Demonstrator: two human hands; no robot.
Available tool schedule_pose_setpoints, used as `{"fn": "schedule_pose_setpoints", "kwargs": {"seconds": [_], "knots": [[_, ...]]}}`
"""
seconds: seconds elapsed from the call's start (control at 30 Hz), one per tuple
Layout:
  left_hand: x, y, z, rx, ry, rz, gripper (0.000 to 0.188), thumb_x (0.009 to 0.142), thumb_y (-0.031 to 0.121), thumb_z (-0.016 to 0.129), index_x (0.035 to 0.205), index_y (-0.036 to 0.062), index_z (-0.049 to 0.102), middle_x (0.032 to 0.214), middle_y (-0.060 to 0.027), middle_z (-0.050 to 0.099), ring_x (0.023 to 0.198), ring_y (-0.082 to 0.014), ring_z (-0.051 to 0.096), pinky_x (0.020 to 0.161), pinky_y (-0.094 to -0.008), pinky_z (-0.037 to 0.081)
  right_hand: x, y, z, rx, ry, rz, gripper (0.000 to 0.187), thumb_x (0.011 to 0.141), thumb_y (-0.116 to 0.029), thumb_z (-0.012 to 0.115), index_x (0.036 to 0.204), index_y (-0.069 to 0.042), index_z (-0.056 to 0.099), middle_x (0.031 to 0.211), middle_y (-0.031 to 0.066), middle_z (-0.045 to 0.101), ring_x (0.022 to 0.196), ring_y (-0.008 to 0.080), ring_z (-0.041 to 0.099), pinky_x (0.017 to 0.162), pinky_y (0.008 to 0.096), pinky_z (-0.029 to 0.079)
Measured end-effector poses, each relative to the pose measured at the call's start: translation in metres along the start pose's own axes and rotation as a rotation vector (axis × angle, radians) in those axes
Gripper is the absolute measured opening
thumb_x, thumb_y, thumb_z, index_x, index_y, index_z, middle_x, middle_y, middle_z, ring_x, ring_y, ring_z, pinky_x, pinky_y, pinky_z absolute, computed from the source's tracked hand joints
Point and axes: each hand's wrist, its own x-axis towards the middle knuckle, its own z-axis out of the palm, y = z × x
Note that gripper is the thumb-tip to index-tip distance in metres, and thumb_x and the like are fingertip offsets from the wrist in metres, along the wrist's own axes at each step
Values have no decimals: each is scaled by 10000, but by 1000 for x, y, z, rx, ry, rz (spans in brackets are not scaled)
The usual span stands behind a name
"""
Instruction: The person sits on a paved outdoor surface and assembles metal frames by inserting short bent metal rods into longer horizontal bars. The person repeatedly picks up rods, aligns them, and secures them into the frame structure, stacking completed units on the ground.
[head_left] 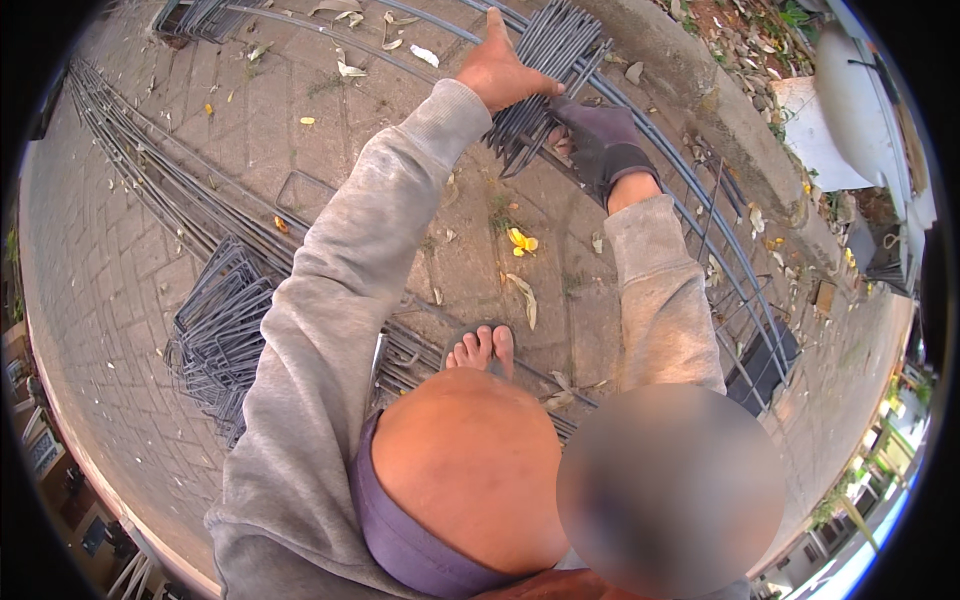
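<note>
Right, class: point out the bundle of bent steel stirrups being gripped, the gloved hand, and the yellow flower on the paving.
Stirrup bundle [560, 50], head view, upper bars.
Gloved right hand [598, 140], head view, back of glove.
Yellow flower [521, 241], head view, petals.

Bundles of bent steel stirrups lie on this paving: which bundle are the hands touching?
The far bundle, under the bare left hand and gloved right hand; the near stack lies untouched.

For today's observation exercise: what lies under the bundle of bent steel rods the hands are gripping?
Under the bundle of bent steel rods lie paving bricks and long curved bars; the ground directly beneath is covered.
</note>
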Motion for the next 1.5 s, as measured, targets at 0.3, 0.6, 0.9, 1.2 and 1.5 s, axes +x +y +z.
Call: {"fn": "schedule_pose_setpoints", "kwargs": {"seconds": [0.3,0.6,0.9,1.2,1.5], "knots": [[-4,4,3,164,16,74,1401,626,260,977,1594,-80,22,1511,-403,375,1441,-466,397,1205,-454,341,-28,14,-53,-94,88,5,160,900,-101,734,905,46,672,696,155,678,525,207,635,430,357,472],[5,6,-4,7,-26,7,1278,618,74,942,1596,-66,133,1521,-353,401,1441,-404,413,1191,-427,361,-34,19,-73,-391,157,-215,344,880,-284,740,731,18,670,614,106,655,514,200,602,512,356,486],[-4,47,-89,389,152,-182,1162,605,182,907,1570,-22,293,1362,-257,615,1242,-350,615,1053,-384,490,-87,25,-135,-492,154,-376,323,865,-298,729,729,-6,706,599,134,627,551,248,587,596,395,479],[21,16,-133,736,-43,-524,917,636,249,898,1432,-3,518,1229,-271,682,1167,-410,654,1029,-450,514,-25,-35,-56,-838,86,-163,377,801,-355,717,884,12,750,855,250,719,826,385,713,753,456,543],[11,40,-119,642,15,-620,955,709,231,770,1581,263,380,1215,-124,722,1177,-340,659,999,-433,506,1,-50,-28,-1122,156,155,489,781,-410,701,1085,-31,751,1100,263,723,1076,432,687,905,491,532]]}}
